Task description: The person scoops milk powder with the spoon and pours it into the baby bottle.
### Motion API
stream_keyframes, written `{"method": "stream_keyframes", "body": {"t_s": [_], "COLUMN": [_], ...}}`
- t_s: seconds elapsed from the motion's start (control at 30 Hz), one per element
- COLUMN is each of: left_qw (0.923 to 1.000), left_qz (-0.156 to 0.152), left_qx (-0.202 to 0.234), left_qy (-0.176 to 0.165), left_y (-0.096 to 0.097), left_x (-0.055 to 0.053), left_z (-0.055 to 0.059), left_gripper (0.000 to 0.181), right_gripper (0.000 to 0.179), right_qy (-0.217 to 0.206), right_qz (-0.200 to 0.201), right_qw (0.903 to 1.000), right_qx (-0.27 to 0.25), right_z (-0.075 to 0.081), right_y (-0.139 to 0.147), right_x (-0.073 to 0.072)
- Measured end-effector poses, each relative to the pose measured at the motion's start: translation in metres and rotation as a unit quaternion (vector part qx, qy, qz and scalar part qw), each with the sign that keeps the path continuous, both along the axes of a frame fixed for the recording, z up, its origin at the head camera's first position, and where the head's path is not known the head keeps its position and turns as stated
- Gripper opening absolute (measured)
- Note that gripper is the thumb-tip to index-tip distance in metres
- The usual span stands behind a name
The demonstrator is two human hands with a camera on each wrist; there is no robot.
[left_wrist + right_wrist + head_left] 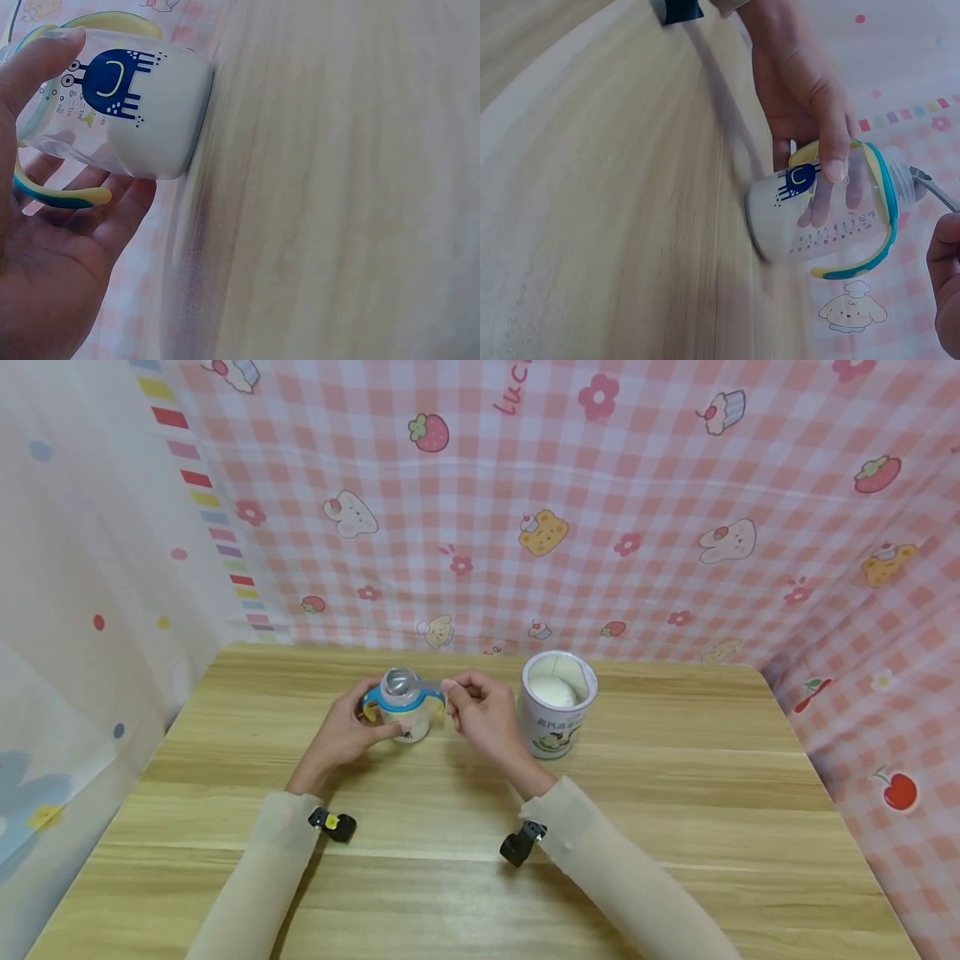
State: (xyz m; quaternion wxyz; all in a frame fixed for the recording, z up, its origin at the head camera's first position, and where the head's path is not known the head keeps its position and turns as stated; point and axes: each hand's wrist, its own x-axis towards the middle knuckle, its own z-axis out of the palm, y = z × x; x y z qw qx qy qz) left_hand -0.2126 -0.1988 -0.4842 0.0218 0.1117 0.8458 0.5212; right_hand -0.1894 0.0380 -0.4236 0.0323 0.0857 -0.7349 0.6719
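A clear baby bottle [411,727] with a blue collar, yellow-and-blue side handles and a blue crab print stands upright on the table. White contents fill its lower part, as the left wrist view shows. My left hand [347,728] holds the bottle from the left, thumb across its front and fingers behind. My right hand [483,708] pinches the handle of a metal spoon [400,682], whose shiny bowl is right at the bottle's open mouth. The spoon [922,178] reaches in from the side in the right wrist view.
An open can [542,731] holding white powder stands just right of my right hand. The wooden table [420,893] meets a pink checked cloth [487,527] behind it. A wrist camera is strapped over each beige sleeve.
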Motion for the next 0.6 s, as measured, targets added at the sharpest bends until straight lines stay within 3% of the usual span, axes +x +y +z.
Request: {"method": "stream_keyframes", "body": {"t_s": [0.2,0.6], "left_qw": [1.0,0.9998], "left_qz": [-0.002,0.004], "left_qx": [0.002,0.006], "left_qy": [-0.001,-0.021], "left_y": [0.001,0.001], "left_x": [0.0,0.002], "left_z": [0.0,0.001], "left_gripper": [0.07,0.072], "right_gripper": [0.024,0.019], "right_qy": [-0.025,-0.03], "right_qz": [-0.01,-0.02], "right_qw": [0.9987,0.9974], "right_qx": [-0.043,-0.063], "right_z": [0.003,0.019], "right_y": [0.001,0.015], "right_x": [0.0,0.005]}}
